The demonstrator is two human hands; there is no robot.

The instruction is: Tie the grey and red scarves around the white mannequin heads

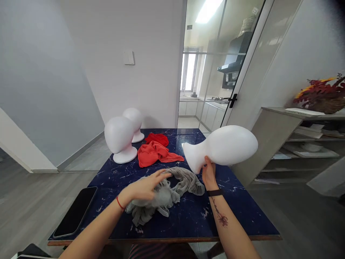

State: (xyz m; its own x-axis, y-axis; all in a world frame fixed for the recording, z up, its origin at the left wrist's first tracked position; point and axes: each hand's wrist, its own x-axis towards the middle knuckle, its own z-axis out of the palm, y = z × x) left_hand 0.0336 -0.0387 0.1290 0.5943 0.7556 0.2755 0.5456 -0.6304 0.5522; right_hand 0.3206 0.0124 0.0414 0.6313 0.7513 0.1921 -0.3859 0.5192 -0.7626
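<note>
My right hand (208,172) grips the neck of a white foam mannequin head (223,146), held tilted on its side above the right part of the dark blue marble table (188,219). My left hand (147,187) hovers, fingers stretched out, just over a crumpled grey cloth (164,196) in the table's middle. It holds nothing. A red string circles the left wrist, a black band the right.
Two more white foam heads (120,138) (134,122) stand upright at the table's far left. Red cloths (155,151) lie beside them. A black phone (75,212) rests at the near left edge. Shelves stand right, a glass door behind.
</note>
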